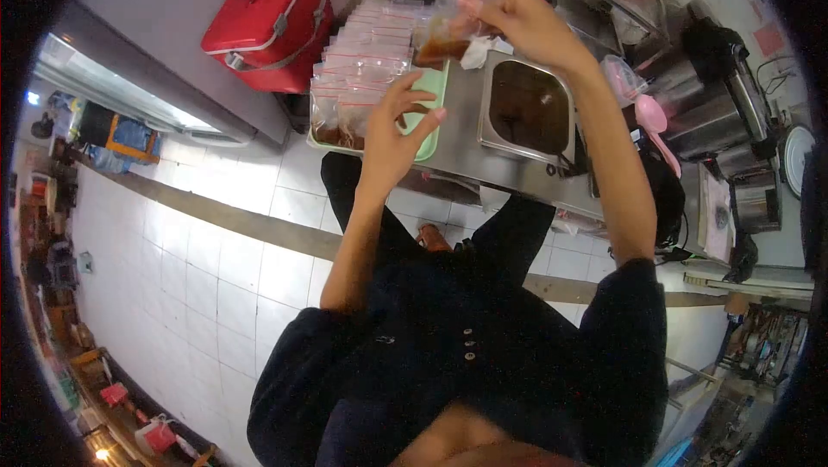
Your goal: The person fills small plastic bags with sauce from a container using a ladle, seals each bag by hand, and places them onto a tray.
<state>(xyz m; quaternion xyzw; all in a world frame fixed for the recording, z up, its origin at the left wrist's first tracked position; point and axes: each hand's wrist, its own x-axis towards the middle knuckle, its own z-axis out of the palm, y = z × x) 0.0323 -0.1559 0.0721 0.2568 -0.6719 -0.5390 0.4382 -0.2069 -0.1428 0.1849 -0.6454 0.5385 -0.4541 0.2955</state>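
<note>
On the stainless steel counter (pixel 461 118) in front of me, a deep rectangular stainless steel pan (pixel 517 151) holds dark brown liquid (pixel 535 113), its surface well below the rim and catching a spot of light. Beyond the pan's far left corner, my right hand (pixel 509 17) pinches the upper part of a clear plastic bag with brown liquid (pixel 440 50), the liquid gathered in its lower end; I cannot tell whether the bottom of the bag touches anything. Just beside it lies a crumpled white piece of something thin (pixel 475 54). My left hand (pixel 397 135) has its fingers spread and nothing gripped, above the near part of a pale green plastic tray (pixel 429 83); whether it touches the tray I cannot tell. To the left of that hand, clear zip bags with red stripes (pixel 366 49) stand packed in overlapping rows, the nearest with reddish-brown contents low down. Further left is a closed red box-shaped cooler with a grey handle (pixel 267 18). Right of my right forearm are a clear plastic tub with pink in it (pixel 623 79), a pink plastic ladle (pixel 653 113) and a large cylindrical steel pot (pixel 707 109), whose inside I cannot see.
</note>
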